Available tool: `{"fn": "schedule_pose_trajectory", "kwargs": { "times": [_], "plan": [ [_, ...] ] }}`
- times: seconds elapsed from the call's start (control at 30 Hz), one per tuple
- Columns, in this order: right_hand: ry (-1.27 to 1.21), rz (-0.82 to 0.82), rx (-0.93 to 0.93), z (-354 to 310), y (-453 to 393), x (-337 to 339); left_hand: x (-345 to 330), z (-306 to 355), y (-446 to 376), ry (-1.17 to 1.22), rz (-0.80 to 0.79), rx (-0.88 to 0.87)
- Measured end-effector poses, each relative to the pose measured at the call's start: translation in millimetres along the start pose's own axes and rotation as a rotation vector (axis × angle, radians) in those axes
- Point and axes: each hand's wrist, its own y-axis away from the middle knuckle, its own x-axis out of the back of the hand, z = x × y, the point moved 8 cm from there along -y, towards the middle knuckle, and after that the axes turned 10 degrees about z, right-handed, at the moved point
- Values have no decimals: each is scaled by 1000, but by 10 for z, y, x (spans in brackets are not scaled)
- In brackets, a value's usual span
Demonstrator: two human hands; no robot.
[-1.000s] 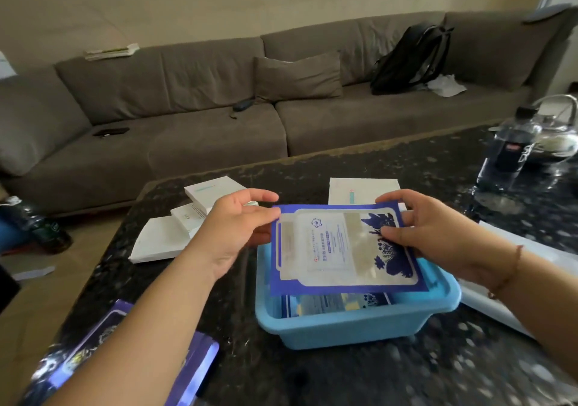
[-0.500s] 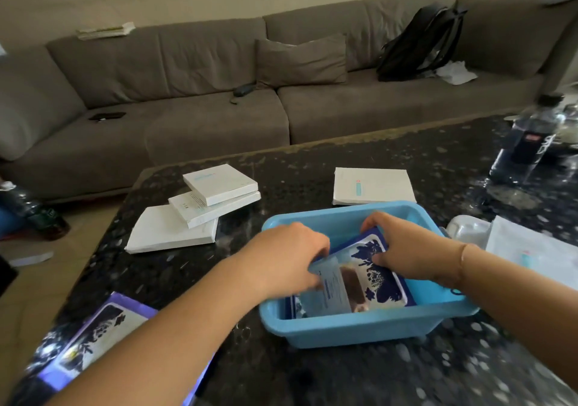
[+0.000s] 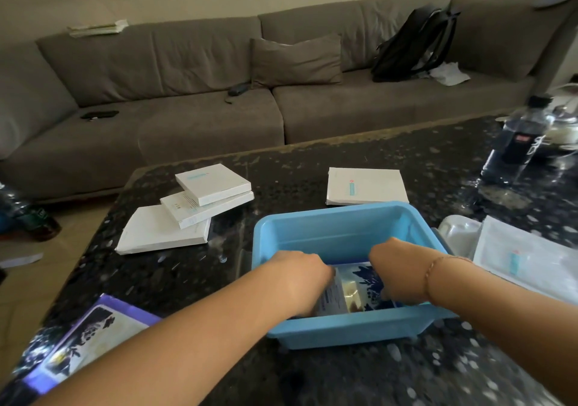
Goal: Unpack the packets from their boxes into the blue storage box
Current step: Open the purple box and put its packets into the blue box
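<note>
The blue storage box (image 3: 341, 221) sits on the dark speckled table (image 3: 312, 161) in front of me. Both my hands are down inside it at its near end. My left hand (image 3: 301, 275) and my right hand (image 3: 392, 268) hold a blue-and-white packet (image 3: 353, 290) between them, its left side bent upward; the fingers are hidden behind the backs of the hands. Three white boxes (image 3: 190, 208) lie stacked left of the storage box, and another white box (image 3: 364, 186) lies just behind it.
A purple-edged packet (image 3: 90, 340) lies near the table's front left corner. Clear wrapped packets (image 3: 522, 258) and a plastic lid lie at the right. A water bottle (image 3: 516, 142) stands far right. A grey sofa with a backpack is beyond the table.
The packet went from above the storage box down into it. Both hands followed it deeper toward the box's near wall.
</note>
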Motion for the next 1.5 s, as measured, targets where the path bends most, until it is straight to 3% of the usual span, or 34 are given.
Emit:
{"fn": "schedule_pose_trajectory", "kwargs": {
  "times": [0.2,0.57,0.67,0.73,0.87,0.93,1.0,1.07,1.2,1.37,1.5],
  "plan": [
    [-15,-129,-6,-21,-141,-150,-30,38,-11,-35,-23,11],
    [-45,-79,17,-11,-163,-158,-16,18,22,-10,-82,63],
    [-82,149,-13,13,-39,161,212,0,62,23,-54,91],
    [-266,370,-40,158,179,489,554,25,47,40,38,116],
    [-719,748,-162,794,842,803,1476,391,-78,323,490,74],
    [-893,896,-307,1288,1152,616,1772,734,-207,584,602,-12],
    [-1022,1003,-489,1796,1388,242,1811,1085,-484,768,521,-53],
    [-1120,1069,-699,2232,1590,-202,1594,1382,-904,920,297,-13],
    [-1445,929,-974,2644,1723,-997,1040,1774,-1407,1223,-144,254],
    [-1946,757,-981,2713,1591,-1361,651,1882,-1620,1329,-138,483],
    [-1928,659,-942,2763,1533,-1357,468,1861,-1728,1302,-48,566]
  ]
}}
